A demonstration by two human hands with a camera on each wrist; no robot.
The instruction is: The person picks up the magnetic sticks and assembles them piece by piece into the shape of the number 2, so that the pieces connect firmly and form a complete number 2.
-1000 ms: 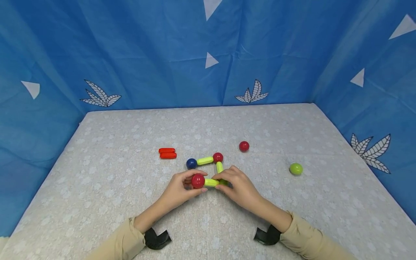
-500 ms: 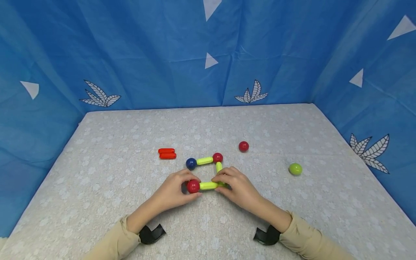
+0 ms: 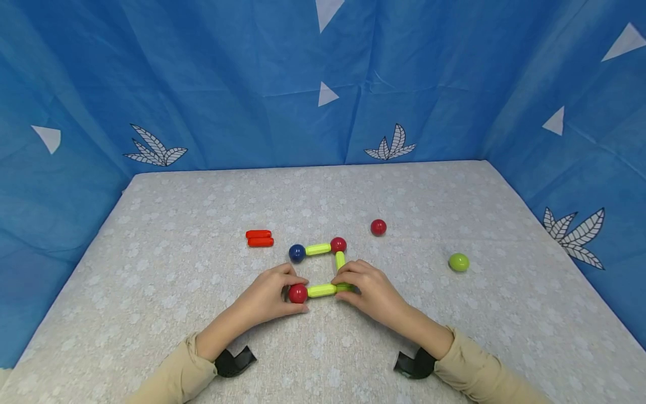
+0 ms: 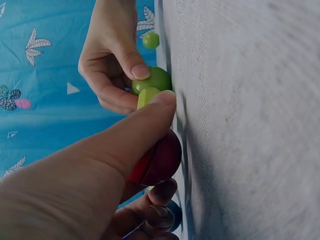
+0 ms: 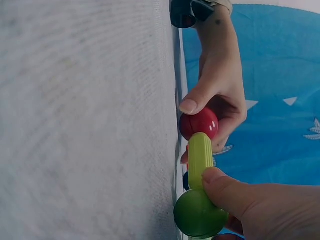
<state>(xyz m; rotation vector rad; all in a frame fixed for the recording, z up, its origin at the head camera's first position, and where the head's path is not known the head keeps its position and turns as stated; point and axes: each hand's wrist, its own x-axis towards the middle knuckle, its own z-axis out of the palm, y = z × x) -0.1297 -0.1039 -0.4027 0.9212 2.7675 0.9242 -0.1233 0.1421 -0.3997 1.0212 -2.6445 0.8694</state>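
My left hand [image 3: 266, 293] grips a red ball [image 3: 298, 293] between thumb and fingers at the near left corner of a ball-and-rod figure on the table. A yellow-green rod [image 3: 321, 290] runs from it to a green ball [image 5: 200, 212], which my right hand [image 3: 372, 287] holds, its thumb lying where rod and ball meet. In the head view the fingers largely cover that green ball. Another yellow-green rod [image 3: 340, 260] leads back to a second red ball [image 3: 338, 244]. From there a further rod [image 3: 318, 249] joins a dark blue ball [image 3: 297, 253] at the far left corner.
Two red rods [image 3: 259, 238] lie side by side behind and left of the figure. A loose red ball [image 3: 378, 227] sits behind it to the right, and a loose green ball [image 3: 458, 262] farther right. Blue curtain [image 3: 282, 123] borders the patterned tabletop [image 3: 192, 224].
My left hand has moved left and nearer the table's front with the red ball, swinging the near rod slightly. The right hand has stayed almost still on the green ball.
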